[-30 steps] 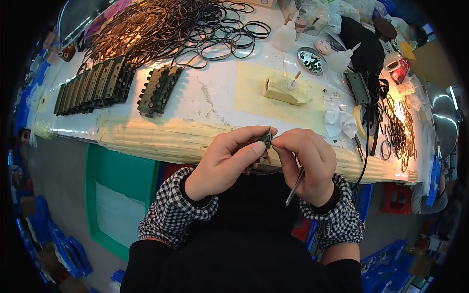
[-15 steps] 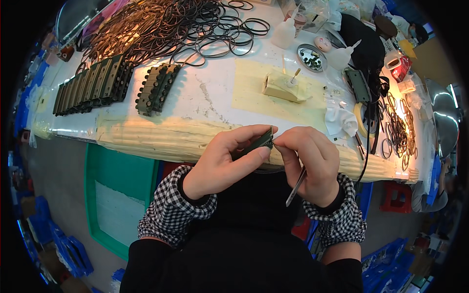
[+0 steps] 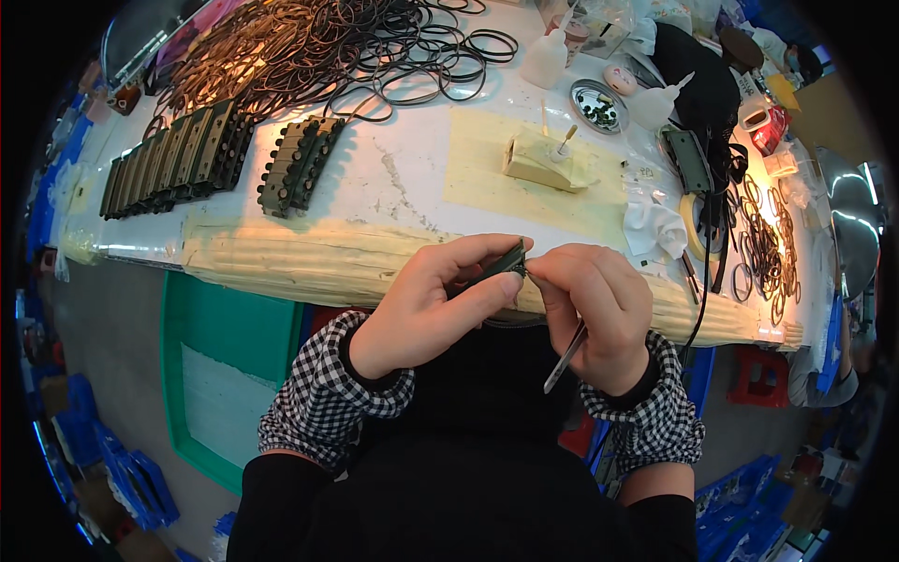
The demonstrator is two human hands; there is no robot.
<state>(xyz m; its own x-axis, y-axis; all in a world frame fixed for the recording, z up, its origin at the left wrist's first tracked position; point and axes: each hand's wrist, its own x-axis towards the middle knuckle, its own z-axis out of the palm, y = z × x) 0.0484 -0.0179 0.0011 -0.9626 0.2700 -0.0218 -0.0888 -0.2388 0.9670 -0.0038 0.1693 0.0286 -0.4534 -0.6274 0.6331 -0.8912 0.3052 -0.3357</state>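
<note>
My left hand [image 3: 417, 304] is closed around a small dark green part [image 3: 498, 268], held above the front edge of the table. Thumb and index finger grip the part near its end. At that same end, my right hand [image 3: 604, 314] pinches with thumb and forefinger; whatever lies between those fingertips is too small to make out. Tucked in the right palm is a slim pair of metal tweezers [image 3: 565, 359], its end pointing down and to the left. Much of the green part is hidden by the left fingers.
Dark green studded parts stand in a row [image 3: 173, 159] at left, beside a smaller group [image 3: 298, 167]. Behind lies a heap of dark rubber rings [image 3: 309, 56]. A beige block [image 3: 548, 167], a round dish [image 3: 599, 106] of small green pieces and white squeeze bottles [image 3: 545, 61] stand to the right.
Both hands have barely moved; the green part is tilted slightly differently at the right fingertips. The tweezers' end has shifted a little to the left.
</note>
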